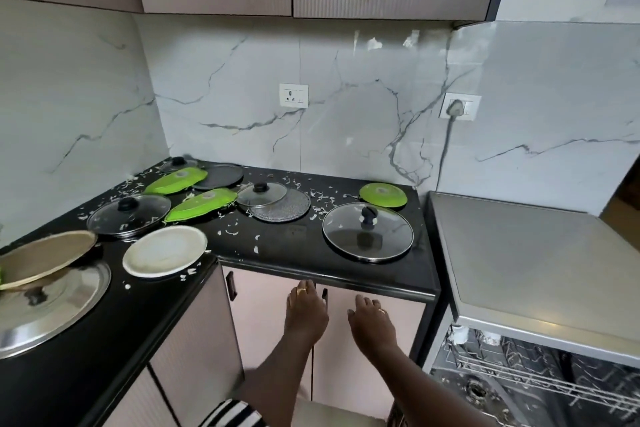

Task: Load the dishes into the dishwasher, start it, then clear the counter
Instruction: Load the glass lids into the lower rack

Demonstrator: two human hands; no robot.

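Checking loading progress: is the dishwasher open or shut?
Open. The dishwasher has its wire rack and dark interior exposed.

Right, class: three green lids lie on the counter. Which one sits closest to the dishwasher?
The round green lid at the back right of the counter, behind the large glass lid; the two oblong green lids lie further left.

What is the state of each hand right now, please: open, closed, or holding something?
Left hand: open, fingers extended, holding nothing.
Right hand: open, fingers extended, holding nothing.
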